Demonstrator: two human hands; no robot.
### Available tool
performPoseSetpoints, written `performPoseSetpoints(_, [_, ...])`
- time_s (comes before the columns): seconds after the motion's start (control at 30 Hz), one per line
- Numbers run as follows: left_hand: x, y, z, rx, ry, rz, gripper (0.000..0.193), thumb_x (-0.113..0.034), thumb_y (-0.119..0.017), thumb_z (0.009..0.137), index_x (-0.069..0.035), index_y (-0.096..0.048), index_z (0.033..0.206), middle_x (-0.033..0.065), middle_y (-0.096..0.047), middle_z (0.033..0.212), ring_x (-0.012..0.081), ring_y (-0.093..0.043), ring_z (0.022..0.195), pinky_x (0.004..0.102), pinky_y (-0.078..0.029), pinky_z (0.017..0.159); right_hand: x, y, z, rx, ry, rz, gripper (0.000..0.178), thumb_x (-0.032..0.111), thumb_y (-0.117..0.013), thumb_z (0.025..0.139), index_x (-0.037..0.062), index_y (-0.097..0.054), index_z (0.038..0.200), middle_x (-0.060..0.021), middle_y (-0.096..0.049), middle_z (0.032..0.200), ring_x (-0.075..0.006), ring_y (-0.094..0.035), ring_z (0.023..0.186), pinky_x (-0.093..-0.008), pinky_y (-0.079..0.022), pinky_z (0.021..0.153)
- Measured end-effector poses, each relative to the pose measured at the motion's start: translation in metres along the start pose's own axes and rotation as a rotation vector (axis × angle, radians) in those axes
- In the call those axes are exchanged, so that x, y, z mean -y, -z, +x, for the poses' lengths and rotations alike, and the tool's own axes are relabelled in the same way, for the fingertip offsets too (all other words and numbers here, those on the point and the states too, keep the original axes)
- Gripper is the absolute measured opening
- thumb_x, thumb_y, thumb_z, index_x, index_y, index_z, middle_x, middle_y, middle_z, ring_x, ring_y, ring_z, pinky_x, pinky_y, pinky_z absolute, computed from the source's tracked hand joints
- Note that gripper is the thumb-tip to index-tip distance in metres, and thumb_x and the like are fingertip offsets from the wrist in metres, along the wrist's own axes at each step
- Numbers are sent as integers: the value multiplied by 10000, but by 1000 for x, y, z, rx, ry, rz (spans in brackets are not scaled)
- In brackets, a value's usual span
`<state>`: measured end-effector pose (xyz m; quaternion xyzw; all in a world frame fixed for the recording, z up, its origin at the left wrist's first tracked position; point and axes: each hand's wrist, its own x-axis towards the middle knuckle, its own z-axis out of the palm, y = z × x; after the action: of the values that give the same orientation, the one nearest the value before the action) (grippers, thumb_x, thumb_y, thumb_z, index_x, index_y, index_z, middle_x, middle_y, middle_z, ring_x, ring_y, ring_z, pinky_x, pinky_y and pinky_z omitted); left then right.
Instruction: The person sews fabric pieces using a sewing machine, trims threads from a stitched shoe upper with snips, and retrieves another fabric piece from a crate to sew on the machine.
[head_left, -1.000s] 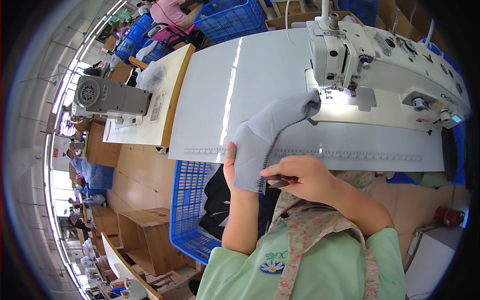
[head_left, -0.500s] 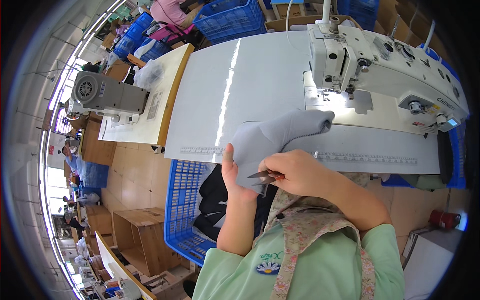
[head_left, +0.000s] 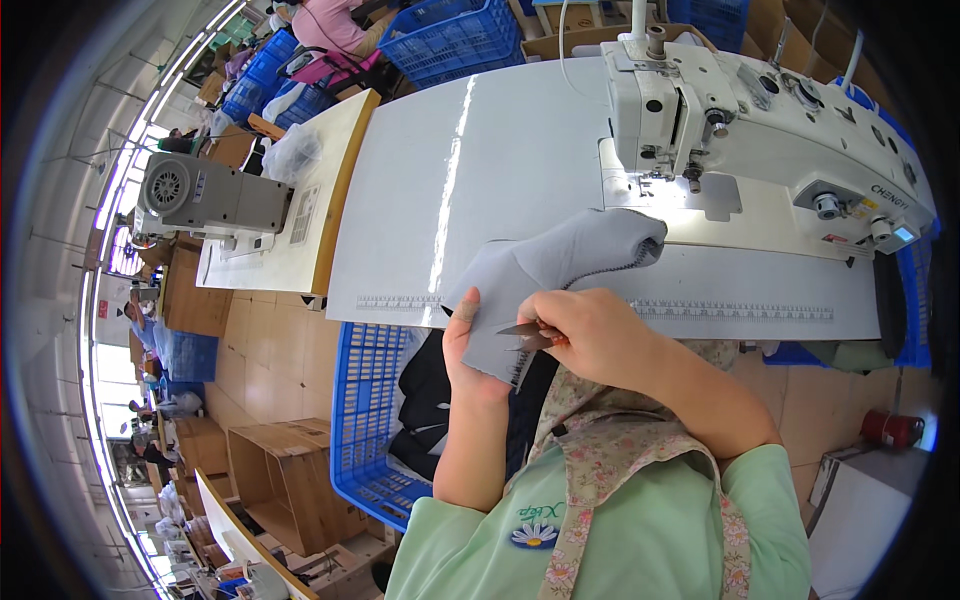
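Note:
A grey sewn fabric piece [head_left: 545, 255], shaped like a sock or boot lining with dark zigzag stitching along its edge, lies partly on the sewing table and hangs over its front edge. My left hand [head_left: 470, 350] grips its near end, thumb up along the side. In my right hand [head_left: 595, 335] is a pair of small thread snips [head_left: 525, 335], blades pointing left over the fabric. The right fingers are closed round the snips and also rest against the fabric's stitched edge. Beyond the fabric's far end stands a white sewing machine [head_left: 740, 150].
A ruler strip [head_left: 735, 312] runs along the front of the table [head_left: 400, 220]. Below the edge, left of my lap, a blue plastic basket [head_left: 350, 420] holds black pieces. Another machine [head_left: 215, 195] is at the left. A person in pink [head_left: 330, 25] sits at the back.
The near end of the fabric has turned, so its stitched edge shows beside the snips. My left fingers have shifted round it, and the snips sit slightly higher.

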<state>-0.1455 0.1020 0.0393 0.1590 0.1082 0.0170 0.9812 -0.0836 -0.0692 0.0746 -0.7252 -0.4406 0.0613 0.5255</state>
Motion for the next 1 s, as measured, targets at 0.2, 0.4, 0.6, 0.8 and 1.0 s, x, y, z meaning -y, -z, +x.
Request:
performPoseSetpoints(0.2, [-2, -6, 1, -58, -63, 58, 459, -250, -485, 947, 49, -455, 1294, 205, -540, 1273, 342, -543, 1163, 465, -439, 989, 10, 13, -5, 59, 19, 24, 253, 16, -663, 738, 78, -540, 950, -86, -644, 774, -286, -648, 705, -379, -496, 596])
performPoseSetpoints(0.4, [-3, -5, 2, -134, -128, 112, 473, -254, -495, 947, 52, -451, 1305, 200, -534, 1290, 334, -529, 1185, 458, -415, 1016, 2, 17, -12, -47, -130, 35, 272, 31, -657, 761, 80, -567, 1013, -80, -636, 749, -256, -646, 678, -356, -491, 591])
performPoseSetpoints(0.6, [-2, -5, 1, -50, -73, 103, 473, -275, -490, 951, 44, -463, 1299, 194, -538, 1289, 334, -527, 1185, 457, -413, 1012, 13, 15, -9, 52, -86, 159, 317, 53, -684, 745, 106, -632, 1053, -85, -637, 745, -247, -639, 662, -343, -493, 598])
performPoseSetpoints(0.8, [4, -12, 2, -7, -32, 72, 475, -296, -475, 957, 40, -468, 1293, 196, -545, 1279, 337, -536, 1171, 456, -425, 996, 9, 4, -7, 158, 7, 85, 247, 56, -680, 721, 106, -642, 960, -70, -633, 726, -259, -632, 652, -361, -489, 590])
performPoseSetpoints(1.0, [6, -10, 0, -10, -22, 68, 472, -305, -464, 963, 45, -472, 1279, 204, -553, 1262, 338, -563, 1130, 457, -454, 960, 9, 1, -6, 168, -24, 35, 178, 56, -665, 731, 93, -578, 881, -62, -628, 710, -277, -637, 662, -386, -479, 577])
